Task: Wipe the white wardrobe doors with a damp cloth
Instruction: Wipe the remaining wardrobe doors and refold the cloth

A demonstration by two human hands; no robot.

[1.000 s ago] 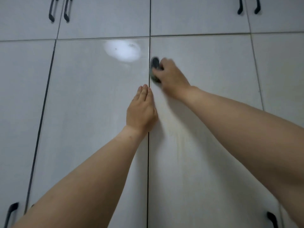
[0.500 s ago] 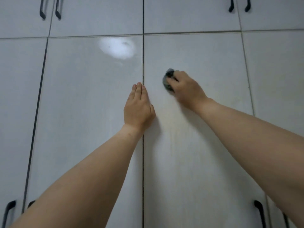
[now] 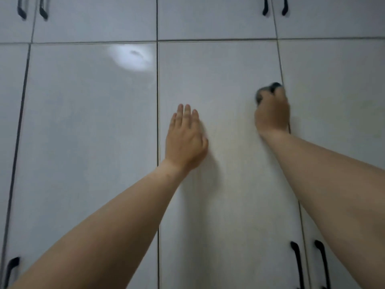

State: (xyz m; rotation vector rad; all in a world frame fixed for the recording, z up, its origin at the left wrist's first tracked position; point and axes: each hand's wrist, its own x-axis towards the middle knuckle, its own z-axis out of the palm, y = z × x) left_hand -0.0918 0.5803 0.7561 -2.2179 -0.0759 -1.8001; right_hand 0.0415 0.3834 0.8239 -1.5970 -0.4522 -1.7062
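White wardrobe doors fill the head view. My right hand [image 3: 273, 113] grips a dark grey cloth [image 3: 263, 93] and presses it against the right edge of the middle door [image 3: 218, 76], next to the seam with the neighbouring door. Only a small part of the cloth shows beyond my fingers, and it is blurred. My left hand [image 3: 185, 138] lies flat on the same door with straight fingers, just right of the centre seam.
Black handles [image 3: 296, 265] sit low on the doors at the right, and another handle [image 3: 11, 270] at the lower left. Upper cabinet doors carry black handles [image 3: 274, 6] too. A bright light reflection [image 3: 133, 58] shines on the left door.
My right hand has swept the cloth from the centre seam rightward and slightly down to the door's right edge. My left hand now lies wholly on the middle door.
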